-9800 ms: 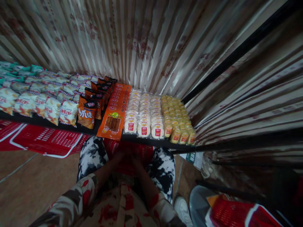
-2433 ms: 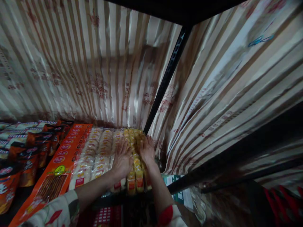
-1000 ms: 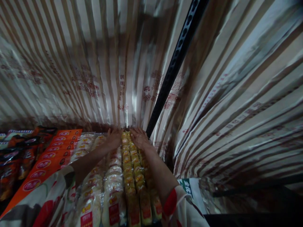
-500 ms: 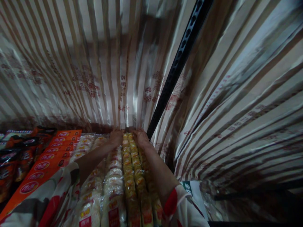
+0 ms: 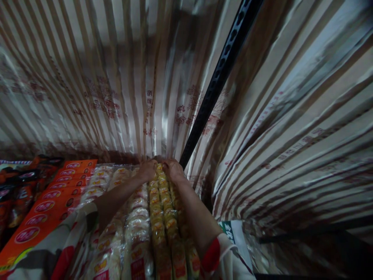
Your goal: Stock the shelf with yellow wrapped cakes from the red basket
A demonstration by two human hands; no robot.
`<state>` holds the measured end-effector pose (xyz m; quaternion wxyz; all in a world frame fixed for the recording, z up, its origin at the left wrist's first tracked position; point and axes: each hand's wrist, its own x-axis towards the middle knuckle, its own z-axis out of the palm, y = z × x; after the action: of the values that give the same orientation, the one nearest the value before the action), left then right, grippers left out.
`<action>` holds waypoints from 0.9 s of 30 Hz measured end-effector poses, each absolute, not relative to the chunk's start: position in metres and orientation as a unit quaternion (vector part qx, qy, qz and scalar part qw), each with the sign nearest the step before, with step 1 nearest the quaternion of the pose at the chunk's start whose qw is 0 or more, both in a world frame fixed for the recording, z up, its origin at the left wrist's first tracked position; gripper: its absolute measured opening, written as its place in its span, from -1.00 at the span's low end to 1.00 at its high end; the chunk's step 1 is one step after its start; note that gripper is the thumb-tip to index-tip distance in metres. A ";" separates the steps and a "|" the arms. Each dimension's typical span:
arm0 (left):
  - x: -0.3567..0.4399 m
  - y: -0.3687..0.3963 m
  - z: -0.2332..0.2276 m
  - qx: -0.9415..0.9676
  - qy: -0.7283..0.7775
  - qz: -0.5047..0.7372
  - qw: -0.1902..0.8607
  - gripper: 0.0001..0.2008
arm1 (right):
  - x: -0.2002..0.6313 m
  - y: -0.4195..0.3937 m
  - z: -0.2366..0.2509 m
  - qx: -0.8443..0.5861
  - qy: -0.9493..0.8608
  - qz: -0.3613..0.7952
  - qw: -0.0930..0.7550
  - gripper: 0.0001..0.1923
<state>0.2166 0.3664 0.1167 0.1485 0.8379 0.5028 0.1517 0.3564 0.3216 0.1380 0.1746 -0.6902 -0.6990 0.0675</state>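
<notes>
Both my arms reach to the back of a shelf stocked with snack packets. My left hand [image 5: 147, 170] and my right hand [image 5: 173, 170] rest on the far end of the rows of yellow wrapped cakes [image 5: 161, 210], fingers curled down over the rearmost packets, one hand on each side of the rows. Whether either hand grips a packet is hidden. Rows of pale wrapped cakes with red labels [image 5: 136, 229] lie just left of the yellow ones, under my left forearm.
Long orange packets [image 5: 46, 202] and dark orange bags [image 5: 17, 186] fill the shelf further left. A striped shiny curtain [image 5: 116, 77] hangs behind and to the right. A black perforated shelf post [image 5: 218, 81] rises just right of my right hand.
Both hands went from the front of the yellow cake rows to their far end by the curtain. In the last half second the fingers curled down slightly; little else moved.
</notes>
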 end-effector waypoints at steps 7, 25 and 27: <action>0.218 0.366 0.110 0.830 0.508 0.161 0.165 -0.62 | 0.375 0.296 0.138 -0.740 -0.598 0.082 0.298 -0.62; 0.219 0.366 0.102 0.845 0.492 0.150 0.143 -0.61 | 0.384 0.267 0.127 -0.777 -0.534 0.133 0.304 -0.61; 0.218 0.364 0.102 0.853 0.481 0.161 0.126 -0.61 | 0.386 0.267 0.126 -0.778 -0.523 0.140 0.318 -0.61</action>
<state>0.2185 0.3642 0.1025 0.1259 0.8525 0.4809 0.1614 0.3859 0.2669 0.1259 0.3181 -0.7780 -0.5234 0.1400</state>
